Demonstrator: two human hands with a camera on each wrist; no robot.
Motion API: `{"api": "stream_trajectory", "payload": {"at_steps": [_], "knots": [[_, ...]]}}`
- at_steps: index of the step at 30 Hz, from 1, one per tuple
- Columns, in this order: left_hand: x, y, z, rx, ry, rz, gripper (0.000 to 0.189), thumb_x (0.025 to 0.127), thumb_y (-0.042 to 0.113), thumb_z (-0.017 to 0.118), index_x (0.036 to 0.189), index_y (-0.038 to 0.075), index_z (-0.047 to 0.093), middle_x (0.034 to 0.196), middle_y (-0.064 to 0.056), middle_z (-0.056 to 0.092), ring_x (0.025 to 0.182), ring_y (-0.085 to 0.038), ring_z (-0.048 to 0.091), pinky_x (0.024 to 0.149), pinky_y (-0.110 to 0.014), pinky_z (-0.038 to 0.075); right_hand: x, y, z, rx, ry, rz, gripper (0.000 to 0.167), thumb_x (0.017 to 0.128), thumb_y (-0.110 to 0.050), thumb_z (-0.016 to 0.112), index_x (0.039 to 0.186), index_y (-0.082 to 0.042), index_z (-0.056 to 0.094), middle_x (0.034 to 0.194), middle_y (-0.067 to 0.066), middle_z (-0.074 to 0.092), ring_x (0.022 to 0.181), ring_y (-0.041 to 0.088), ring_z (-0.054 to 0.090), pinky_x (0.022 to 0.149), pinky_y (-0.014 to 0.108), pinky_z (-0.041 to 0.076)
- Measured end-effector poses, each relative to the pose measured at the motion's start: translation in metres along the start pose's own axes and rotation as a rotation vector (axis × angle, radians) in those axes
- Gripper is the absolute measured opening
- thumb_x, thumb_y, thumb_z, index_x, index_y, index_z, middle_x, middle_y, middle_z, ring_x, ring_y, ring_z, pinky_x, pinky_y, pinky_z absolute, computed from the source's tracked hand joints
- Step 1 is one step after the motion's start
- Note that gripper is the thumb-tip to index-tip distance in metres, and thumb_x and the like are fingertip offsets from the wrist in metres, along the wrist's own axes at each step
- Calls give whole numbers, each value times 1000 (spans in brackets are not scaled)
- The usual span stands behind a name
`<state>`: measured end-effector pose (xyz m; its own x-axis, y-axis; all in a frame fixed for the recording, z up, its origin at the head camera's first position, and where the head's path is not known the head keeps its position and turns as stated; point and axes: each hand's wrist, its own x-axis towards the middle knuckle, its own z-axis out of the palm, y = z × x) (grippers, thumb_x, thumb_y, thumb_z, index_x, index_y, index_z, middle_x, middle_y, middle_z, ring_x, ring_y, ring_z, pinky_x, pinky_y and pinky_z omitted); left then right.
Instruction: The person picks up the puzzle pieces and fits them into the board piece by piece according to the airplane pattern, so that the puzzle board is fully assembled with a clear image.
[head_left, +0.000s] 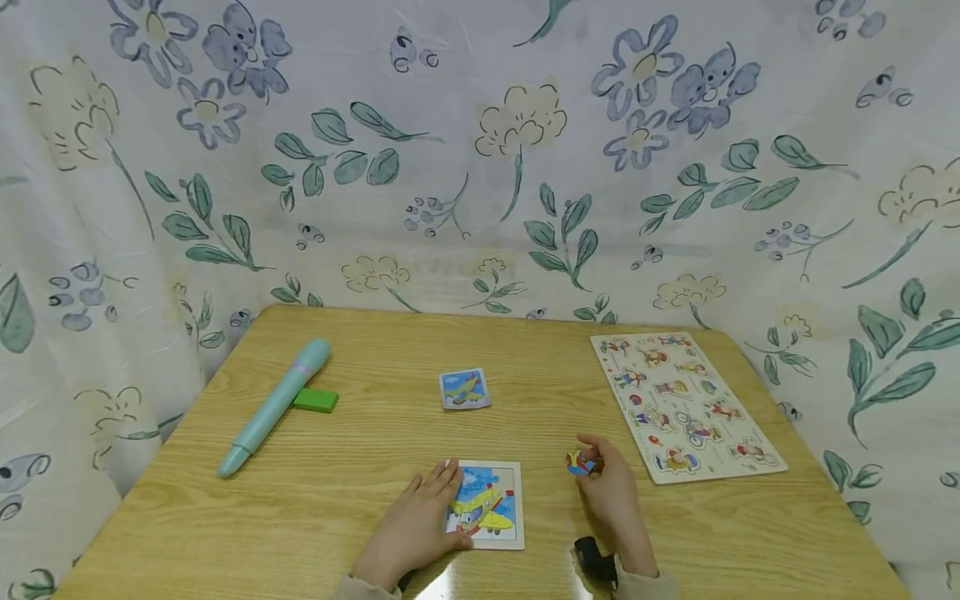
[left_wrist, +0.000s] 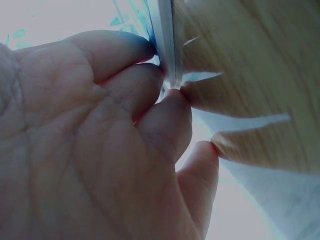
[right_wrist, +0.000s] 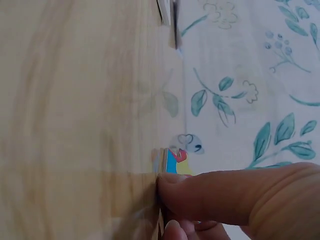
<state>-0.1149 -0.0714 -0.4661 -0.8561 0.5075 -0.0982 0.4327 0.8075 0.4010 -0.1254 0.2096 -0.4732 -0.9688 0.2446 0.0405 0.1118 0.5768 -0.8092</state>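
Note:
A square airplane jigsaw puzzle (head_left: 498, 500) with a pale frame lies near the front of the table, a yellow plane on blue sky. My left hand (head_left: 416, 529) rests flat over its left side, the thumb at the lower left corner. Fingertips (left_wrist: 172, 107) touch the puzzle's edge in the left wrist view. To the right, my right hand (head_left: 613, 487) pinches a small jigsaw piece (head_left: 580, 464) in blue, yellow and red. The thumb covers part of that piece (right_wrist: 171, 162) in the right wrist view; whether it is more than one, I cannot tell.
Beyond the puzzle lies a small airplane picture card (head_left: 464, 389). A larger puzzle board of figures (head_left: 690, 408) lies at the right. At the left, a teal pen-shaped case (head_left: 277, 404) touches a green block (head_left: 317, 400). Floral curtain (head_left: 480, 167) hangs behind the table.

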Motion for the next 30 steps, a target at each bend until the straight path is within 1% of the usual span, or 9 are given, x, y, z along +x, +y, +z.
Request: {"api": "stream_trajectory", "payload": {"at_steps": [2, 4, 9, 12, 15, 21, 23, 27, 30], "knots": [[0, 0, 0, 0, -2, 1, 94, 76, 51, 75, 146, 0, 39, 156, -16, 34, 144, -36, 32, 116, -58, 28, 0, 0, 0, 14, 5, -1, 55, 75, 16, 62, 127, 0, 58, 102, 14, 59, 86, 21, 58, 65, 18, 44], [-1, 0, 0, -4, -4, 0, 94, 76, 51, 75, 146, -1, 39, 156, -17, 34, 144, -36, 32, 116, -58, 28, -1, 0, 0, 21, 14, 13, 52, 78, 15, 62, 127, -1, 58, 105, 16, 61, 87, 20, 60, 67, 18, 46], [0, 1, 0, -5, 4, 3, 94, 76, 50, 75, 146, -1, 40, 155, -17, 35, 144, -36, 33, 116, -58, 28, -2, -2, 0, 27, 42, 57, 27, 85, 4, 64, 112, 1, 62, 98, 17, 68, 80, 14, 59, 64, 16, 46], [-1, 1, 0, -6, 9, 6, 93, 76, 50, 75, 145, -1, 40, 155, -17, 36, 144, -36, 33, 116, -58, 29, -1, -4, 1, 40, 37, 51, 19, 87, 1, 64, 106, 3, 63, 94, 18, 69, 77, 12, 59, 61, 16, 46], [-1, 1, 0, -14, 6, 5, 92, 77, 49, 75, 145, -1, 40, 155, -17, 35, 144, -36, 33, 116, -58, 28, -1, -4, 4, 55, 17, 54, 17, 88, 0, 63, 105, 3, 64, 94, 16, 69, 75, 11, 57, 61, 16, 45], [0, 1, -2, -28, 3, 6, 92, 77, 49, 75, 145, -1, 40, 155, -17, 34, 144, -36, 32, 116, -58, 28, -1, -7, 10, 114, -18, 71, 18, 92, -6, 61, 107, 2, 66, 96, 12, 67, 75, 8, 52, 63, 17, 43], [0, 1, -2, -30, 1, 6, 92, 77, 49, 75, 145, -1, 40, 155, -17, 34, 144, -36, 32, 116, -58, 28, -1, -9, 13, 145, -34, 76, 18, 92, -7, 61, 107, 1, 67, 92, 11, 66, 74, 7, 50, 62, 17, 41], [-1, 1, -3, -32, 3, 5, 92, 77, 49, 75, 145, -2, 40, 155, -17, 35, 144, -37, 33, 116, -59, 28, -4, -13, 21, 201, -89, 88, 17, 94, -11, 60, 106, -1, 67, 90, 6, 63, 74, 9, 47, 62, 18, 39], [-2, 1, -3, -28, 9, 7, 92, 77, 49, 75, 145, -2, 40, 155, -18, 35, 143, -37, 33, 116, -58, 28, -7, -17, 28, 230, -135, 78, 16, 95, -13, 59, 104, -1, 65, 91, 6, 63, 76, 10, 47, 63, 19, 39]]}}
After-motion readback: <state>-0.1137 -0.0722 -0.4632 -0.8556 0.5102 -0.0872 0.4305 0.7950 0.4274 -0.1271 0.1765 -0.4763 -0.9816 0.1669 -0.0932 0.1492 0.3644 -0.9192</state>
